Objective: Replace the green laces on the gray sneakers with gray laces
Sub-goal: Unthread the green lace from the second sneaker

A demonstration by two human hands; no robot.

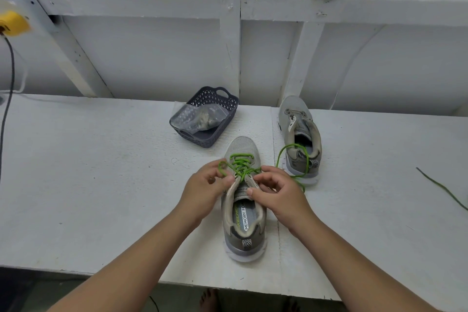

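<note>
While both hands work at its throat, the near gray mesh sneaker stands close to the front edge of the white painted bench, heel toward the person and toe pointing at the back wall. A bright green cord lace is threaded crisscross through its eyelets. The left hand pinches a loop of that lace between thumb and curled fingers, just left of the tongue. The right hand has its fingers curled at the right side of the eyelets, with the thumb pressed on the tongue; the green lace runs out from under it to the right, though exactly which fingers hold the lace cannot be told.

That loose run of lace arcs over the heel of the second gray sneaker, which stands farther back and to the right, near the rear edge, its eyelets showing no lace.

A dark gray perforated plastic basket with cut-out handles sits by the rear edge, just behind and left of the near sneaker's toe. Inside it lies a clear plastic bag holding a bundle of grayish material; what it is cannot be told.

A dark green cord lies toward the right edge.
</note>
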